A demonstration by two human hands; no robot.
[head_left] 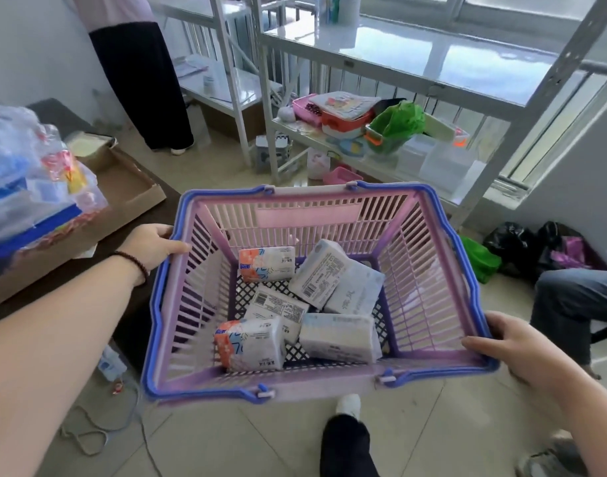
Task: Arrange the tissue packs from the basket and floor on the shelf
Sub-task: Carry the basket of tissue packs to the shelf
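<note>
I hold a pink plastic basket (429,270) with blue handles up above the floor, in the middle of the view. My left hand (154,244) grips its left rim, thumb over the edge. My right hand (512,346) grips the near right corner. Several tissue packs lie loose on the basket's bottom: one with an orange corner (266,264) at the back, another orange-marked one (250,344) at the front, and pale blue ones (336,333) to the right. The white metal shelf (415,72) stands ahead, its glossy upper board bare in the middle.
The shelf's lower board holds lunch boxes, a green bag (398,123) and clear containers. A low table on the left carries a cardboard tray (123,187) and plastic-wrapped goods. One person (140,80) stands at the back left; another's knee (577,297) is at right. Cables lie on the floor.
</note>
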